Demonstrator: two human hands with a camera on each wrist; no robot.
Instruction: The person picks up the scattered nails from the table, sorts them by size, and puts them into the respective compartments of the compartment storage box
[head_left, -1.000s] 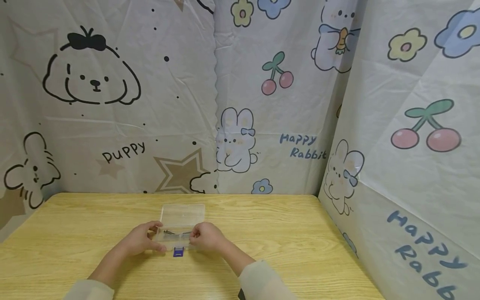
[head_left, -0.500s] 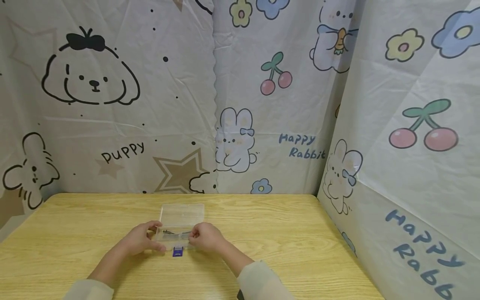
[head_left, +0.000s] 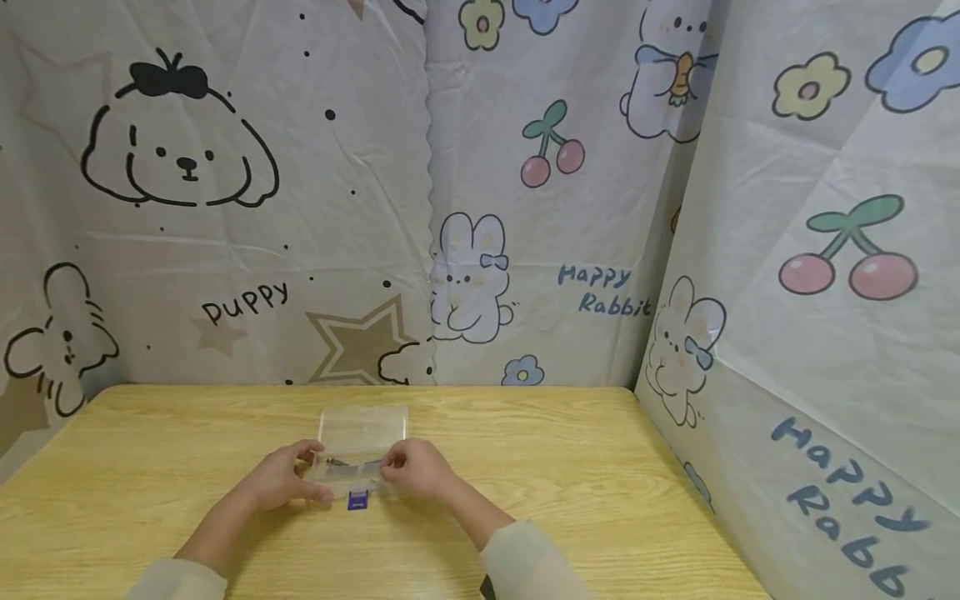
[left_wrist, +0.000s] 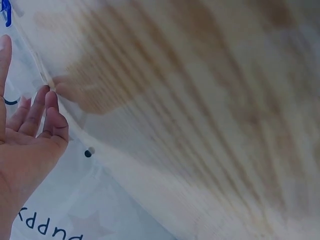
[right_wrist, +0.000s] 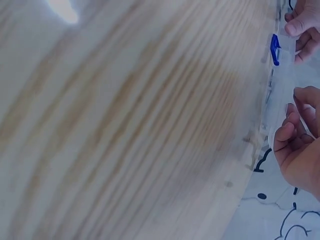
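A small clear plastic box (head_left: 341, 490) lies on the table, its transparent lid (head_left: 363, 428) raised at the back. At its front hangs a blue latch (head_left: 357, 500), also visible in the right wrist view. Dark thin pieces (head_left: 335, 462), too small to identify, lie inside. My left hand (head_left: 281, 477) grips the box's left end, thumb at the front corner and fingers farther back. Over the right end, my right hand (head_left: 417, 469) has thumb and forefinger bent close together beside a dark thin piece. Whether they pinch it is hidden.
The wood-grain table (head_left: 540, 483) extends around the box on all sides. Printed cloth (head_left: 337, 208) hangs behind its far edge, and another cloth panel (head_left: 817, 350) runs along the right. A small black object (head_left: 487, 587) shows beside the right sleeve.
The right hand's fingertips have risen slightly and shifted a little right over the box. The left hand keeps its grip on the left end.
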